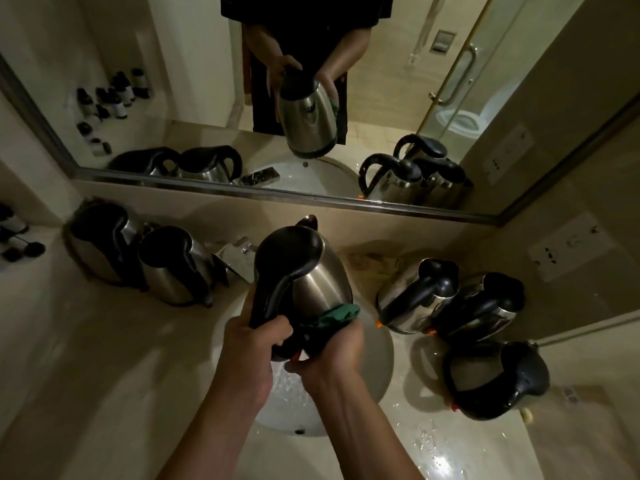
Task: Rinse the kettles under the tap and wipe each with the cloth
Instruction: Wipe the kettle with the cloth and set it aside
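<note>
Kettle gripped in left hand, cloth under right hand

My right hand hides most of the green cloth, and my fingers under the kettle cannot be seen. My left hand covers the handle's lower end. The kettle and my forearms screen much of the sink. The small bottles at left are cut by the frame edge; their labels are too small to read.
</note>
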